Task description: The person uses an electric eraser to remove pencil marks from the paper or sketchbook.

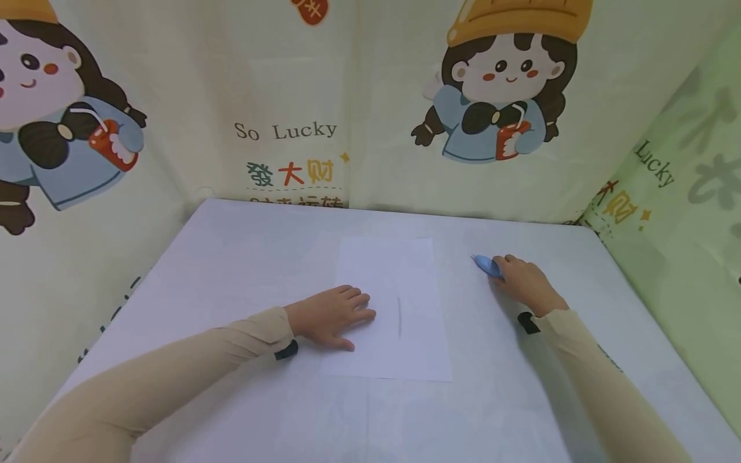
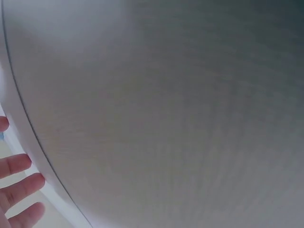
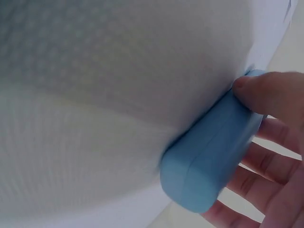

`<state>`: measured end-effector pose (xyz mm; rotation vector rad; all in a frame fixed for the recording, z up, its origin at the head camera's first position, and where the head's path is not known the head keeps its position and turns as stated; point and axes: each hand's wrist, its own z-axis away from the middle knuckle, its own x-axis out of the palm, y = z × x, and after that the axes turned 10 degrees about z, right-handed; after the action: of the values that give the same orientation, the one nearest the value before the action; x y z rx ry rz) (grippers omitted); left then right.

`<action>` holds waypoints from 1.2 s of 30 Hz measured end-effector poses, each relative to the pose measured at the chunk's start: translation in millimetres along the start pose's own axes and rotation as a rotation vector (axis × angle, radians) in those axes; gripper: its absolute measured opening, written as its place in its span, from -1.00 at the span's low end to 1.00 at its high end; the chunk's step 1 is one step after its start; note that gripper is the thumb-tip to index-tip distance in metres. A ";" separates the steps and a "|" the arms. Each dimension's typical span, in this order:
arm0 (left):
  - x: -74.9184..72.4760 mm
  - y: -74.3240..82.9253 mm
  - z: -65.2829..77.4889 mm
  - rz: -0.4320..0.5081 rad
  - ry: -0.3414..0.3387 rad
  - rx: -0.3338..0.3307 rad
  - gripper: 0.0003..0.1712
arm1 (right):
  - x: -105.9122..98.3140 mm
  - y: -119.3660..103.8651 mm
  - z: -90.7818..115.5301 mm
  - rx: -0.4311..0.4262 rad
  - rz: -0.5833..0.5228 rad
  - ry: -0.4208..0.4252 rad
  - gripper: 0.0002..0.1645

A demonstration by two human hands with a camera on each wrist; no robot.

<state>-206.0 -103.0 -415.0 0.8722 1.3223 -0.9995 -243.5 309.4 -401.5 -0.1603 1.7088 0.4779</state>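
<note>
My left hand (image 1: 331, 316) rests on the left side of a white sheet of paper (image 1: 425, 360), fingers spread and thumb pointing toward the near edge. Its fingertips (image 2: 31, 186) show at the lower left of the left wrist view. A thin grey strip (image 1: 399, 317) runs lengthwise on the paper, just right of those fingers. Off the paper's right side, my right hand (image 1: 528, 283) grips a blue correction tape (image 1: 487, 265), its narrow tip pointing to the far left. In the right wrist view the thumb presses one side of the smooth blue body (image 3: 209, 156), fingers behind it.
The white table (image 1: 260, 238) carries the paper near its middle. Printed cloth walls (image 1: 382, 128) rise behind the table and on both sides. A dark band (image 1: 286, 350) shows at my left wrist and another dark piece (image 1: 528, 323) at my right.
</note>
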 end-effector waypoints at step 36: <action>2.5 -0.5 3.4 0.034 0.031 -0.013 -0.22 | -26.5 -66.1 -7.0 -0.173 0.008 0.243 -0.66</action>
<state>-205.4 -106.6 -417.3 0.9003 1.3354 -0.9532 -220.3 242.8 -389.7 -0.3484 1.9040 0.6326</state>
